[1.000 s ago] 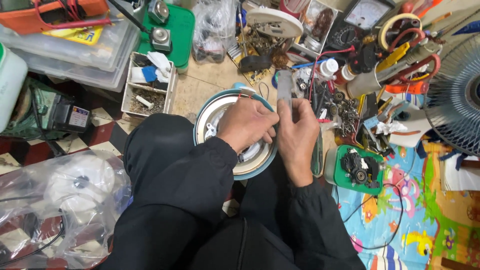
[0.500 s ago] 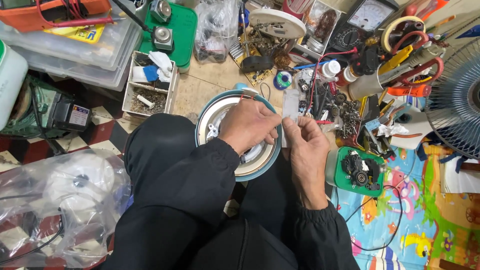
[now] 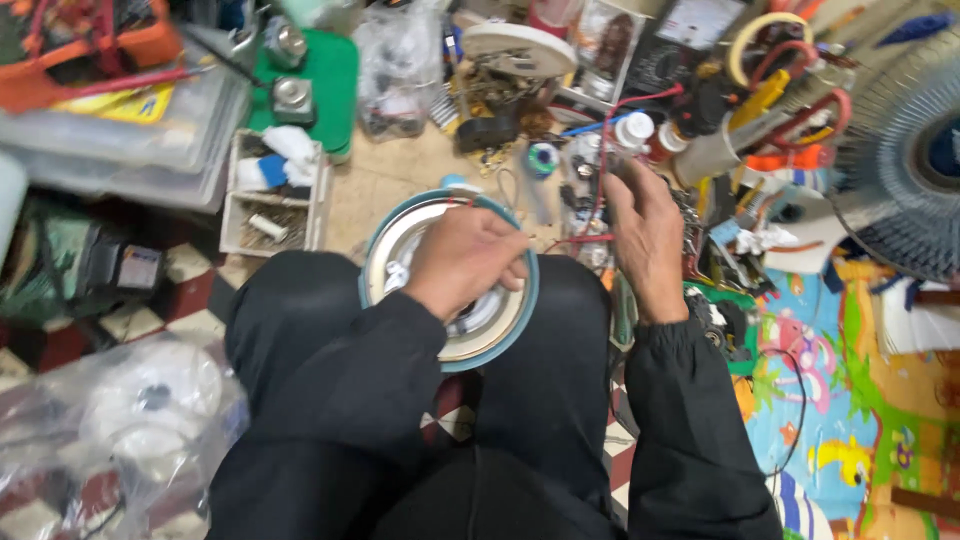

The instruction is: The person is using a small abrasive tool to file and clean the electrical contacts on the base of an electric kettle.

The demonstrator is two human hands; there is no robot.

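Round metal pan (image 3: 400,250) with a teal rim sits on the lap, between the knees. Left hand (image 3: 465,262) rests on it, fingers curled loosely over the centre; what they pinch, cannot tell. Right hand (image 3: 645,235) reaches into the clutter beyond, fingers closed around red wires (image 3: 610,130). Near it: white-capped bottle (image 3: 632,130), solder spool (image 3: 543,158). Parts tray (image 3: 275,195) left; fan grille (image 3: 905,165) right.
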